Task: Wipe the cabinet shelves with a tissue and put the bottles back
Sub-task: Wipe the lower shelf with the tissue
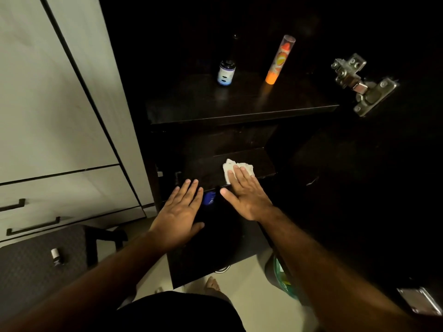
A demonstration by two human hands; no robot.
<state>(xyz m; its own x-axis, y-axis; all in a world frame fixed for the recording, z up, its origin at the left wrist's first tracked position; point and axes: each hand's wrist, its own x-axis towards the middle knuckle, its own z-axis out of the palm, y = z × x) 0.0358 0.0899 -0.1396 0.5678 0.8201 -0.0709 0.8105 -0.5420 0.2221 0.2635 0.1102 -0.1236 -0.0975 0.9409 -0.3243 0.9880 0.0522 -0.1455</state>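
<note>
My right hand (247, 197) lies flat, pressing the tissue (236, 169) onto the lower shelf (261, 161), mid-frame. Left hand (181, 214) is open, empty. Two bottles (226, 71) already stand on the upper shelf (239, 106); wiping looks unfinished.

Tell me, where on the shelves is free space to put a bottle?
Upper shelf: bare in front of the dark bottle and orange tube, and between them. Lower shelf: bare left of the tissue; the right hand crowds its front.
</note>
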